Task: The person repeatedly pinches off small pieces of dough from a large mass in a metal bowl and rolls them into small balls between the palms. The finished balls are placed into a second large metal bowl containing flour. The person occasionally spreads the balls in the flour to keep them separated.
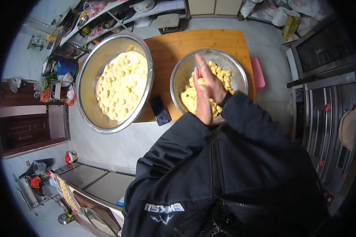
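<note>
My left hand [203, 102] and my right hand [212, 82] are pressed palm to palm above a metal bowl [174, 74]. A small piece of yellow dough [201, 81] shows between the palms, near the thumbs. In the bowl below, a larger mass of yellow dough [189, 100] lies at the near left. Several small cut dough pieces [220, 71] are spread along the far and right side, partly hidden by my hands. To the left stands a larger metal basin [87, 74], holding pale yellow powder [118, 89] with many small dough balls [123, 72] scattered over it.
Both vessels stand on a wooden table [166, 44]. A black phone [159, 111] lies between them at the near edge. A pink plastic stool or container [257, 74] is beyond the right edge. Shelves with pots [142, 6] stand at the back, a glass-fronted cabinet [320, 53] at right.
</note>
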Demonstrator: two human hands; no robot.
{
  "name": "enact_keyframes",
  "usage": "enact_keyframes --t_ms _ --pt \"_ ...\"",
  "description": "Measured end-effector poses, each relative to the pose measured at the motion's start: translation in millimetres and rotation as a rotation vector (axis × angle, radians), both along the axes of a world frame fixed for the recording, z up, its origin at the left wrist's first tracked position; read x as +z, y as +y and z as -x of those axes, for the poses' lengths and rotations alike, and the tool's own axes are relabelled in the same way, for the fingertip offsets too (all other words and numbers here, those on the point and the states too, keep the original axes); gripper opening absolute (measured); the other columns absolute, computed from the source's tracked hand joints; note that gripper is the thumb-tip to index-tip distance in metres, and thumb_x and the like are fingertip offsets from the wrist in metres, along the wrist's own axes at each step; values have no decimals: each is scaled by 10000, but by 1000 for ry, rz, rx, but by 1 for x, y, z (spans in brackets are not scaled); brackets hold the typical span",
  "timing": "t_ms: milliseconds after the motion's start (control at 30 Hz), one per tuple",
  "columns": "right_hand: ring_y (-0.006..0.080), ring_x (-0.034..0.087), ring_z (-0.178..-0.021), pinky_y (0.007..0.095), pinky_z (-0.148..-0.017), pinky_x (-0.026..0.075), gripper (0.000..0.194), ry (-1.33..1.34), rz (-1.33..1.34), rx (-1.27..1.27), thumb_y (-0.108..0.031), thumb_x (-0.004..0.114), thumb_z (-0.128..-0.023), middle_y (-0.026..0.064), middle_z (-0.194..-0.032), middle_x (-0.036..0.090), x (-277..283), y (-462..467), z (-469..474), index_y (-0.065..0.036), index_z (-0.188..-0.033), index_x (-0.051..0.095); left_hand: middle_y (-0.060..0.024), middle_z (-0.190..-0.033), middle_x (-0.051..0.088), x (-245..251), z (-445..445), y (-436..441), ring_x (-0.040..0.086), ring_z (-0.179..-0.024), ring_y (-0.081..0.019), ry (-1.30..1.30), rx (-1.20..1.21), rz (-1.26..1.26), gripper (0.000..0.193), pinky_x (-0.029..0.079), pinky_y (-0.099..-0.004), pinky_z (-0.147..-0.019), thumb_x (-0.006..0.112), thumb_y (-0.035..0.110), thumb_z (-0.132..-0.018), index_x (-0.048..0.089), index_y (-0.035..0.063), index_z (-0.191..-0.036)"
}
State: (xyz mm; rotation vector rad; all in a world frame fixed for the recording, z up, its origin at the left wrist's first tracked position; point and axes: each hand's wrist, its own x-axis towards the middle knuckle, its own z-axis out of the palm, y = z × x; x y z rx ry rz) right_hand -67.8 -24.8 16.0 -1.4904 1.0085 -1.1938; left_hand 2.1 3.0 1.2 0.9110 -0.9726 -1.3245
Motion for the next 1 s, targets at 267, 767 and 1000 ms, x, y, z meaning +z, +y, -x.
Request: enact_keyframes --t_ms 267,767,1000 --pt "271 499 -1210 322 -986 390 447 108 -63 130 -211 433 -990 213 -1298 510 -4 32 -2 18 -1370 373 -200 -1458 258 -16 -37 -34 473 -1201 -365 319 81 -476 840 459 -452 -934 247 723 -870 186 139 -1471" --pt "89 538 -887 247 -809 453 271 -56 -346 340 -40 633 -810 18 -964 545 -4 0 55 -28 -1056 521 -37 -902 626 -7 -69 -5 559 -763 -95 43 -313 -326 247 468 -236 -632 648 160 -874 597 36 -1081" --pt "119 552 -909 263 -820 463 288 -452 -687 470 -76 586 -817 52 -1009 542 0 -5 65 -37 -1091 507 -48 -935 604 3 -75 -8 556 -741 -128 455 -376 -555 235 458 -235 -660 625 110 -872 567 11 -1078"
